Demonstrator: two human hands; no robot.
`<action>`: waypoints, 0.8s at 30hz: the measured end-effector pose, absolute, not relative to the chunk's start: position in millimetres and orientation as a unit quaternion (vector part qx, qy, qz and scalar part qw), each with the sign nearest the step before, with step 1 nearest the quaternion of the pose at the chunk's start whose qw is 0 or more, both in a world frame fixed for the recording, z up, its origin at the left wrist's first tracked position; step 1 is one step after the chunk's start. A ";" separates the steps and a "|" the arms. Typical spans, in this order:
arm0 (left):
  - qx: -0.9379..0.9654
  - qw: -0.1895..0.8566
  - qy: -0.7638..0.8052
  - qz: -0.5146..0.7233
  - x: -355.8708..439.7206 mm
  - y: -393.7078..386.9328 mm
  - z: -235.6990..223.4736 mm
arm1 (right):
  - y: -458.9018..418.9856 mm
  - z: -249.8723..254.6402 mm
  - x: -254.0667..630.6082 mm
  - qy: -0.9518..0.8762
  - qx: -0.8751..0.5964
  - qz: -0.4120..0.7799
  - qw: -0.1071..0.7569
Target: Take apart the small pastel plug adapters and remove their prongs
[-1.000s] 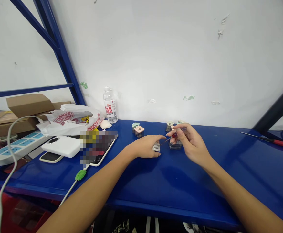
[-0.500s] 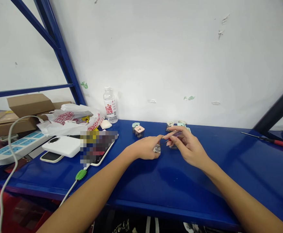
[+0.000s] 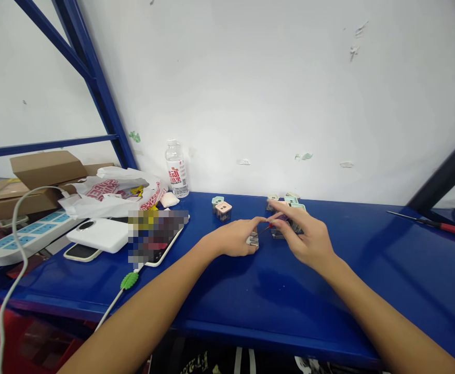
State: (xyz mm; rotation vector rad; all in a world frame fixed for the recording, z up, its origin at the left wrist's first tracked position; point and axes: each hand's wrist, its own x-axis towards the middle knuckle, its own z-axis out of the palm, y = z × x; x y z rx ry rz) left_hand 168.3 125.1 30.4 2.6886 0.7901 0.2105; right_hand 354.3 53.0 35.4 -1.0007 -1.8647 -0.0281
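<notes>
On the blue table, my left hand is closed on a small pencil sharpener with metal-looking parts, mostly hidden by the fingers. Between thumb and fingers my right hand grips a small screwdriver, its thin shaft angled down-left to the sharpener. Whether the tip sits in a screw is too small to tell. Behind the left hand stand two lidded pencil sharpeners, a pink one and a green one. More sharpeners, among them a cream one and a mint one, are partly hidden by my right hand.
To the left lie a phone, a white power bank, a power strip, a plastic bag and an open cardboard box. A water bottle stands by the wall. A red-handled screwdriver lies far right.
My right hand has turned and shifted slightly, bringing the screwdriver's shaft down-left onto the sharpener. My left hand stays nearly in place, still holding the sharpener.
</notes>
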 end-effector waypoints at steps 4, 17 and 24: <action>0.945 0.160 0.276 0.073 168.4 125.5 30.3 | 55.0 34.7 355.6 -0.786 -0.381 -0.063 0.484; 0.943 0.167 0.278 0.076 168.5 127.0 28.7 | 57.6 34.2 353.8 -0.789 -0.359 -0.062 0.494; 0.944 0.170 0.273 0.081 167.9 128.0 27.1 | 56.6 35.1 355.1 -0.791 -0.356 -0.098 0.488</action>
